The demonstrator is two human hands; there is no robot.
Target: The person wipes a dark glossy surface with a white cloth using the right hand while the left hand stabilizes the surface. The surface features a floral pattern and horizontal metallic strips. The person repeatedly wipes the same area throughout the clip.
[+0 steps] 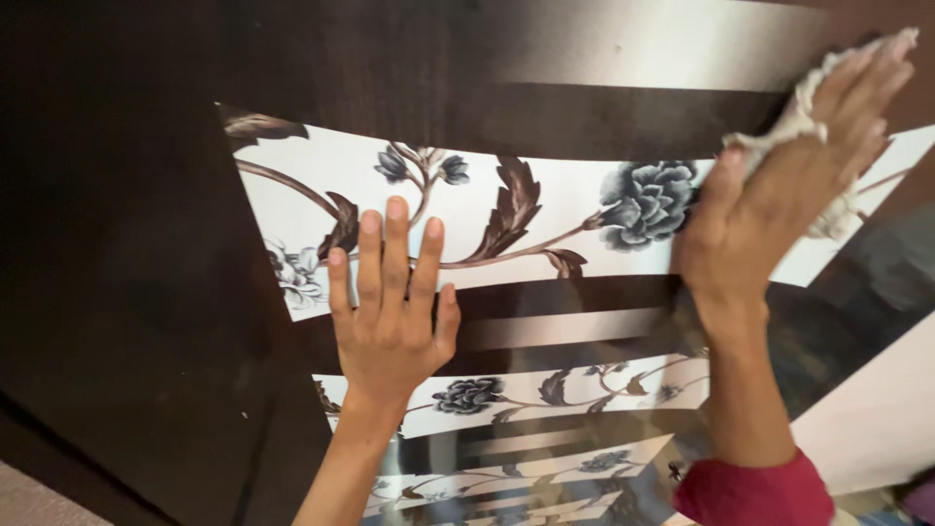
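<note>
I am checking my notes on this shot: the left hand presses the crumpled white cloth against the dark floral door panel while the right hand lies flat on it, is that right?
Not quite: the head view shows the hands swapped. The right hand presses the crumpled white cloth against the dark floral door panel, while the left hand lies flat on it.

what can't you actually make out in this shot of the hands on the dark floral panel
- Head view: most of the white crumpled cloth lies under the right hand; its full size is hidden.
- The dark glossy panel with white flower bands runs off the top and right edges; its whole shape is cut off.
- The part of the panel under the flat left hand is covered.
- Bottom-right corner things are blurred and cropped.
</note>
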